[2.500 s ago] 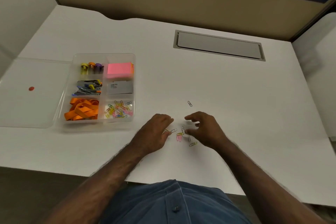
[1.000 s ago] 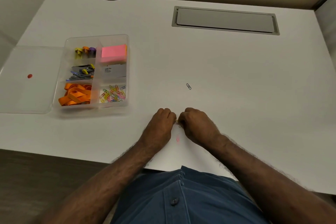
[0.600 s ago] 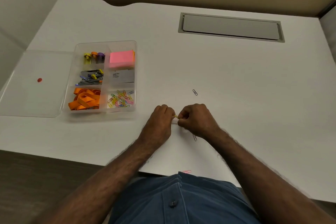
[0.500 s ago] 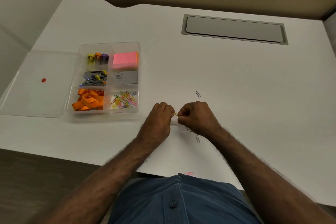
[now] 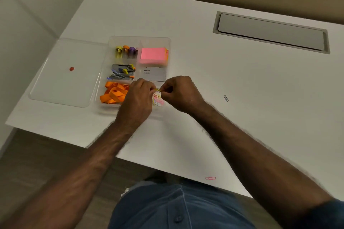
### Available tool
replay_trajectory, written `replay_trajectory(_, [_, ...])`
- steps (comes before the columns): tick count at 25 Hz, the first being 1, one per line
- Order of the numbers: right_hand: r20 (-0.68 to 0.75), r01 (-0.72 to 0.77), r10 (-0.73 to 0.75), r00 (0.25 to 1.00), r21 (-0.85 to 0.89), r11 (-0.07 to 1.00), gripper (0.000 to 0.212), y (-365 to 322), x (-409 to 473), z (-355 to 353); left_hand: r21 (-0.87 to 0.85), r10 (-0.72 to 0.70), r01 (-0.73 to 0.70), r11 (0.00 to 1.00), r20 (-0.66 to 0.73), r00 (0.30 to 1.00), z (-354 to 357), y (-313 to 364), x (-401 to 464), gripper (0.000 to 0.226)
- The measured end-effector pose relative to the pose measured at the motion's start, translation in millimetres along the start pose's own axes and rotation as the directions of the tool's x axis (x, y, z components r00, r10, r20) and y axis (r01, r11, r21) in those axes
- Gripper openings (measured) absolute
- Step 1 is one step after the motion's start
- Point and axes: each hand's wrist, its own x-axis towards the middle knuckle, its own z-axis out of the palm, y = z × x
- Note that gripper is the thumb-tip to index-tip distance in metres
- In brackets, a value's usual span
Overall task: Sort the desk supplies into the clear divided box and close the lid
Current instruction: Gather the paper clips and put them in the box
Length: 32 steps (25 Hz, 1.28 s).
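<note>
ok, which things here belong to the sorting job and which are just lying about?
Job:
- clear divided plastic box, open
- flat clear lid with red dot
- yellow paper clips pinched by left hand and right hand
- loose silver paper clip
- loose pink paper clip at desk edge

Lying about:
- grey cable hatch
- white desk

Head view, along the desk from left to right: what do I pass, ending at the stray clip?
Open lid with its red dot → orange rubber bands → left hand → yellow paper clips pinched between both hands → right hand → loose silver paper clip.
</note>
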Motion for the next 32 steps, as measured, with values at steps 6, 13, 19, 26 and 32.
replay_trajectory(6, [0.017, 0.061, -0.060, 0.998, -0.079, 0.995, 0.022, -11.5, 16.1, 15.8, 0.015, -0.085, 0.084, 0.996, 0.025, 0.996, -7.9, -22.2, -0.4, 0.023])
replay_trajectory(13, [-0.104, -0.036, 0.041, 0.994, 0.042, 0.998, 0.020, 8.9, -20.4, -12.0, -0.042, 0.055, -0.056, 0.998, -0.006, 0.998, -3.4, -4.7, -18.7, 0.018])
replay_trajectory(19, [-0.124, -0.213, 0.217, 0.968, 0.046, 0.976, 0.017, 62.7, -83.3, -41.8, -0.171, 0.284, -0.274, 0.946, 0.039, 0.958, 24.9, 52.6, -53.0, 0.011])
replay_trajectory(26, [-0.056, -0.379, 0.376, 0.925, -0.179, 0.908, 0.018, 127.4, -140.3, -43.9, -0.346, 0.372, -0.232, 0.909, 0.423, 0.826, 80.7, 96.9, -101.4, 0.029])
replay_trajectory(32, [0.169, -0.330, 0.394, 0.903, -0.315, 0.890, 0.051, 146.7, -161.1, -47.9, -0.296, 0.473, -0.369, 0.881, 0.560, 0.680, 110.5, 114.4, -121.0, 0.048])
